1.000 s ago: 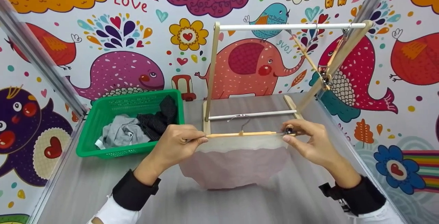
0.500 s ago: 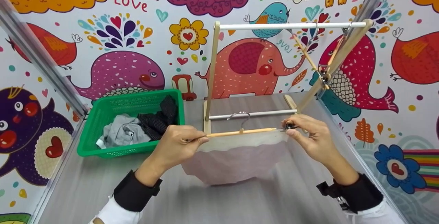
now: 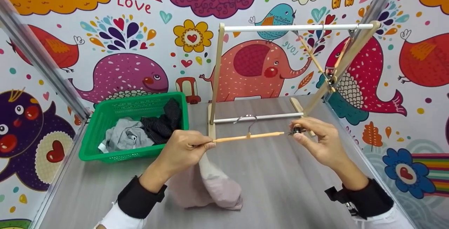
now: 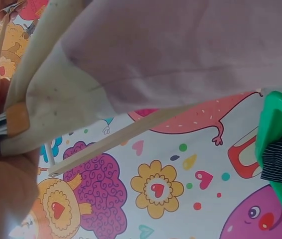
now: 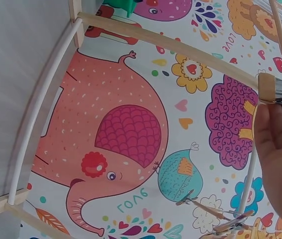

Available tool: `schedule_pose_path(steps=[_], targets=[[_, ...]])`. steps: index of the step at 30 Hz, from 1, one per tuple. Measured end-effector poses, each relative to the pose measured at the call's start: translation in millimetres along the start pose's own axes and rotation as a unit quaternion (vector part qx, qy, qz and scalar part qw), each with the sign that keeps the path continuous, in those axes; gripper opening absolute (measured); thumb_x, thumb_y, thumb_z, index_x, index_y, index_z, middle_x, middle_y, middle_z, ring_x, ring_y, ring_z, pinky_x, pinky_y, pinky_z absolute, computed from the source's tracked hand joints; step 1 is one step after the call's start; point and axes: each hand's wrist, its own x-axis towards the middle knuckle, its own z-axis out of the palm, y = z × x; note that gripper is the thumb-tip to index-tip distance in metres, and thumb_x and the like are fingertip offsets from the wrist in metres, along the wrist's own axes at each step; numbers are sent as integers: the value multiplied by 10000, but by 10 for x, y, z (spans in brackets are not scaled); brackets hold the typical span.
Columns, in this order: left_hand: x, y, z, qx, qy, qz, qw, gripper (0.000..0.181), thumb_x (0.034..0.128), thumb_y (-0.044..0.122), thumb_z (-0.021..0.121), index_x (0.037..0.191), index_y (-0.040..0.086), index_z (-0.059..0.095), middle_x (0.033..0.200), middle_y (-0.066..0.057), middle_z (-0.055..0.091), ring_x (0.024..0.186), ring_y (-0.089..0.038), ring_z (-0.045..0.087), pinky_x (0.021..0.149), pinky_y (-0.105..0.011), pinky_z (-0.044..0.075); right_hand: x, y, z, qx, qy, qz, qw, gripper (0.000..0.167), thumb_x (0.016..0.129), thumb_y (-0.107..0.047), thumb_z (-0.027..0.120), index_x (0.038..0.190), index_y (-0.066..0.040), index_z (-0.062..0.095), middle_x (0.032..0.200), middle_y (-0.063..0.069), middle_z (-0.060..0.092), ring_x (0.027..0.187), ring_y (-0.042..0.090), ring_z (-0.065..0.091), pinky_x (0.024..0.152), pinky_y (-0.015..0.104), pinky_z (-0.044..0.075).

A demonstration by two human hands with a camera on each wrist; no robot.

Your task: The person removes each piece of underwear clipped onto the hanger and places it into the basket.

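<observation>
A wooden clip hanger (image 3: 249,136) with a metal hook is held level between both hands. My left hand (image 3: 186,148) grips its left end. There, in the left wrist view, a metal clip (image 4: 17,119) with a wooden pad bites the cream edge of a pinkish cloth garment (image 3: 221,190). The garment hangs down from that end, bunched over the table. At the other end my right hand (image 3: 317,137) pinches the hanger's right clip (image 3: 297,129). No cloth shows in that clip in the right wrist view (image 5: 266,88).
A green basket (image 3: 131,157) at the left holds a grey garment (image 3: 124,136) and a dark striped one (image 3: 158,125). Behind the hands stands a rack with a white rail (image 3: 266,28). Several hangers (image 3: 314,59) dangle at its right end. Patterned walls enclose the table (image 3: 280,187).
The garment's right side has dropped free of the right clip and swung left, so the cloth now hangs from the left end alone. Both hands stay nearly in place.
</observation>
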Motion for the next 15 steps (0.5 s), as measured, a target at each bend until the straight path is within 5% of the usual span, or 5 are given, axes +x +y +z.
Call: schedule_pose_path(steps=[4,11,15], targets=[[-14,28,13,157,-60,65,9998,123,813,-38,858,842,74,817,671,18,674,534,-69,527,470,-158,406,29,-55,-5,-392,-235,-9,9990,466,762,174,801,1212,89,712,1076,156,742,961,156,674,847,198,557],[-10,66,59,330,-161,229,9991,103,817,-13,866,817,69,803,642,14,642,519,-58,498,458,-148,393,100,-101,58,-1043,-731,-310,9914,324,881,-206,870,1130,-20,776,1072,107,748,1005,210,658,895,203,510],[-4,80,76,322,-185,249,9990,98,819,-17,863,821,63,806,647,7,652,521,-67,518,462,-155,415,109,-67,89,-1243,-918,-671,9857,328,767,-66,913,1071,-51,791,976,67,751,903,223,645,851,205,486]])
